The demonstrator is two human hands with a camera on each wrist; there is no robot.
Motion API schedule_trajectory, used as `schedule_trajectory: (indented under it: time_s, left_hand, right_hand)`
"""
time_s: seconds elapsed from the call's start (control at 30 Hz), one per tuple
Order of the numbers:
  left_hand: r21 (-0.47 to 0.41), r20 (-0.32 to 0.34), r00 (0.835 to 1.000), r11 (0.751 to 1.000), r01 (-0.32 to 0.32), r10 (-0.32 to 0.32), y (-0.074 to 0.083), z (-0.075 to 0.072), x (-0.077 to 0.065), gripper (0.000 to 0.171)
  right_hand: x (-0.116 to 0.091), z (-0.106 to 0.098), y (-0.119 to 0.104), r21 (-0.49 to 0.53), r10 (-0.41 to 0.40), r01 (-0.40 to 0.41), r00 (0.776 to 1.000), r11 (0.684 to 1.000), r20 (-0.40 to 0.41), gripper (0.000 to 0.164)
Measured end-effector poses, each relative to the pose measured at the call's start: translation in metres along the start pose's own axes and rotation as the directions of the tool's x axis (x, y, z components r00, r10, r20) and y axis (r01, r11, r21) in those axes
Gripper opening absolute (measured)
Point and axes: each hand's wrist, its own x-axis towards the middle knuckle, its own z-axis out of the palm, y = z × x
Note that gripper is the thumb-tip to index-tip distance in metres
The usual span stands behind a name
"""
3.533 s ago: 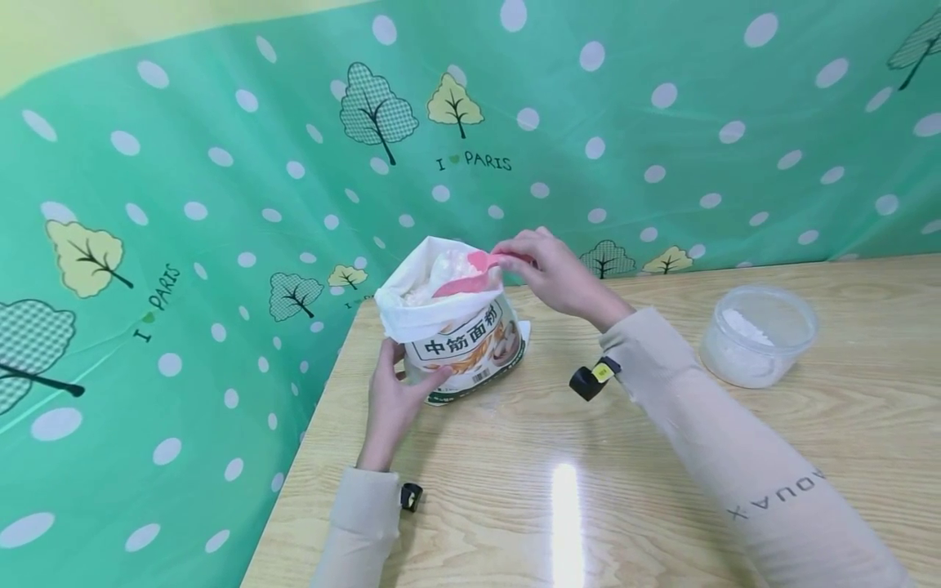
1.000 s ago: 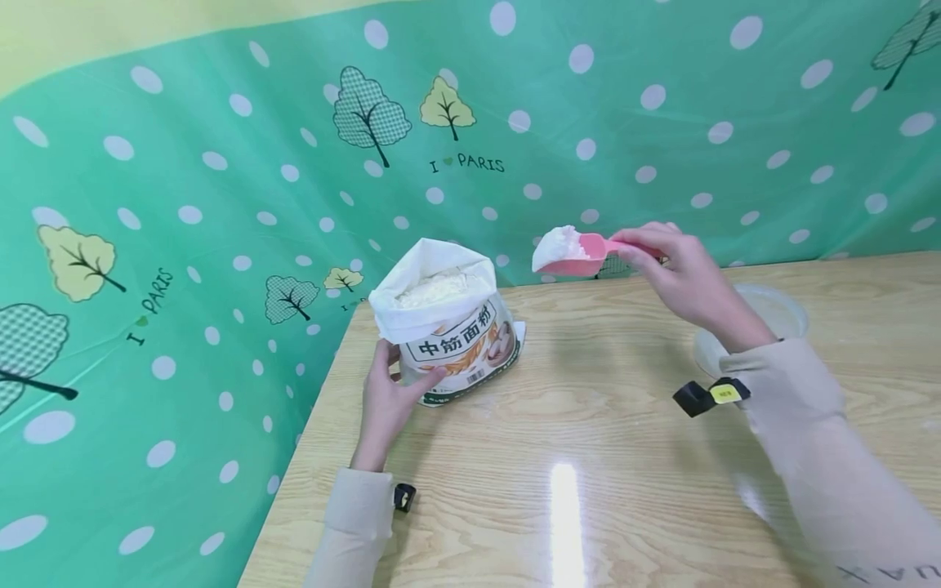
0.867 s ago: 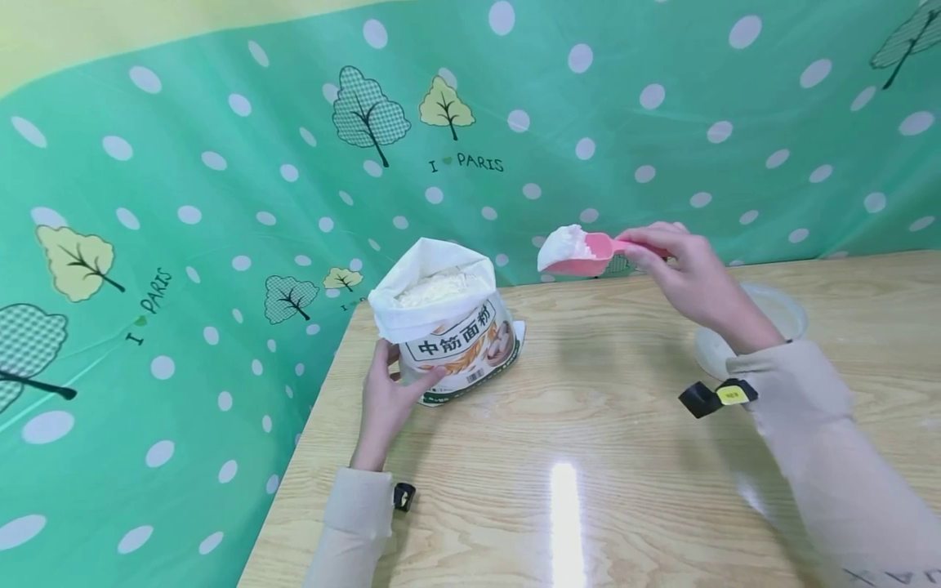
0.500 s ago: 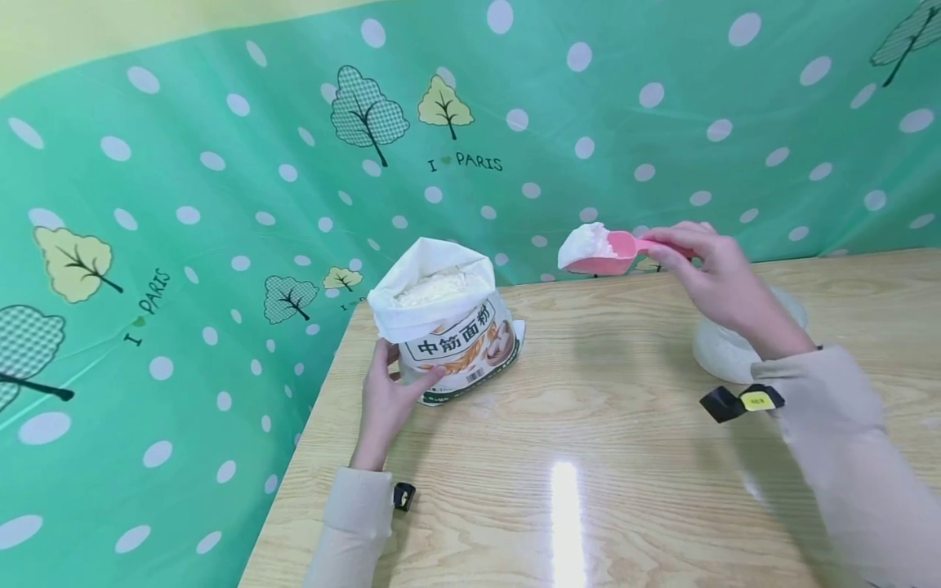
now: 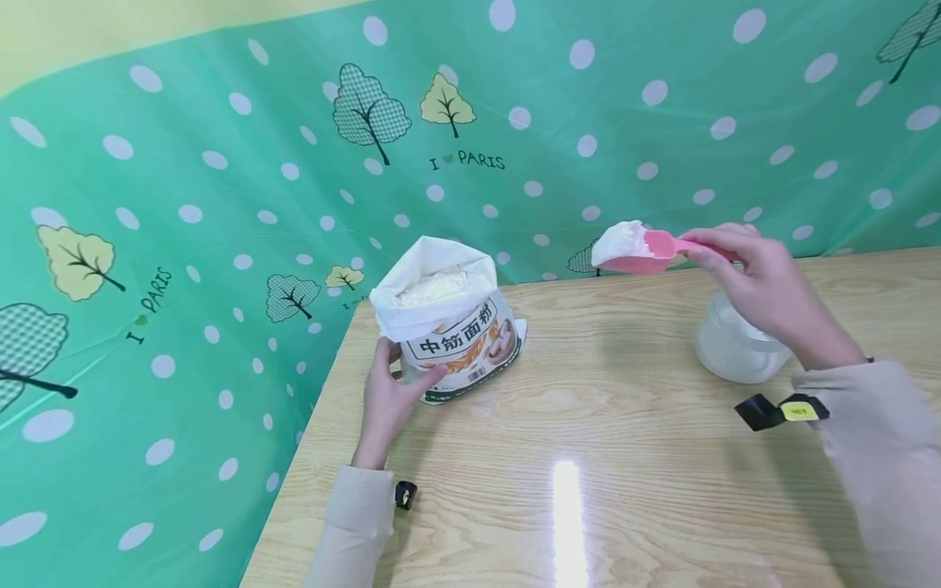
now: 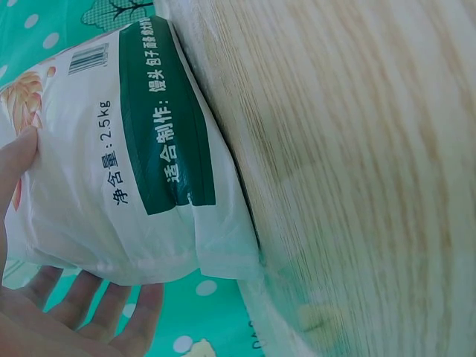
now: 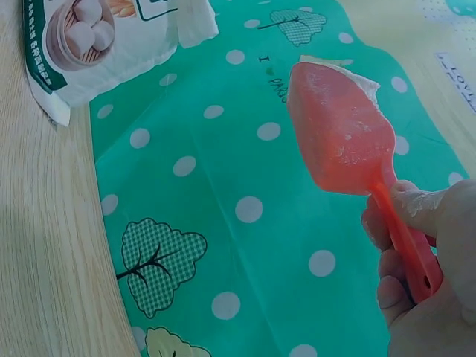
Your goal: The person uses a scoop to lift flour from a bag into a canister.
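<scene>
A white flour bag (image 5: 463,347) stands on the table at centre-left, its top folded down and flour showing inside. My left hand (image 5: 388,402) holds its lower left side, thumb across the printed front; in the left wrist view the other fingers (image 6: 111,312) reach along the bag's side. In my right hand (image 5: 768,282) is the handle of a pink scoop (image 5: 662,249), raised over the table and heaped with white flour (image 5: 621,242). The right wrist view shows the scoop's underside (image 7: 342,141), with thumb and fingers wrapped round the handle.
A clear round plastic tub (image 5: 735,349) stands at the right, partly hidden behind my right hand and wrist. Behind the wooden table (image 5: 500,498) hangs a green dotted cloth (image 5: 243,147), which also covers the left side.
My right hand has lifted the scoop from the bag with flour in it and carried it rightward, to the tub's left. The left hand stays on the bag.
</scene>
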Motion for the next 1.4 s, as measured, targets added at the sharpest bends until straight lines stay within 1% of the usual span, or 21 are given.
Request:
schedule_trajectory:
  time_s: [0.2,0.43,0.6,0.77,1.0,1.13,1.23,1.37,1.4]
  left_hand:
    - [-0.004,0.004,1.0,1.0,0.003,-0.003,0.0,0.0,-0.001,0.083]
    - [-0.002,0.001,1.0,1.0,0.0,0.0,0.001,-0.001,-0.001,0.084]
    - [-0.003,0.003,1.0,1.0,-0.001,0.001,0.0,-0.001,-0.001,0.084]
    - [-0.003,0.001,1.0,1.0,0.008,-0.008,0.0,-0.001,-0.001,0.084]
    - [-0.007,-0.007,1.0,1.0,0.006,-0.006,-0.001,-0.002,-0.002,0.084]
    - [-0.013,-0.004,1.0,1.0,0.001,-0.001,-0.001,0.0,-0.002,0.083]
    - [-0.011,-0.004,1.0,1.0,0.001,-0.001,-0.001,0.001,-0.001,0.083]
    - [-0.005,-0.007,1.0,1.0,0.002,-0.002,-0.001,0.001,0.0,0.085]
    - [-0.001,-0.009,1.0,1.0,0.003,-0.003,-0.001,0.001,0.0,0.084]
  right_hand:
    - [-0.005,-0.011,0.005,-0.016,0.039,-0.039,0.999,0.999,-0.008,0.034]
    - [-0.013,-0.022,0.012,-0.017,0.071,-0.071,0.997,0.997,-0.026,0.034]
    - [-0.02,-0.027,0.019,-0.058,0.105,-0.106,0.994,0.993,-0.032,0.035]
    - [-0.025,-0.031,0.024,-0.07,0.086,-0.089,0.995,0.994,-0.045,0.032]
    - [-0.033,-0.041,0.032,-0.091,0.088,-0.092,0.995,0.992,-0.049,0.032]
    - [-0.038,-0.048,0.043,-0.093,0.054,-0.063,0.994,0.994,-0.097,0.03]
    - [-0.043,-0.053,0.052,-0.108,0.043,-0.057,0.991,0.992,-0.125,0.031]
    - [-0.048,-0.057,0.06,-0.151,0.052,-0.074,0.988,0.986,-0.144,0.032]
    - [-0.049,-0.057,0.062,-0.145,0.043,-0.065,0.988,0.987,-0.15,0.032]
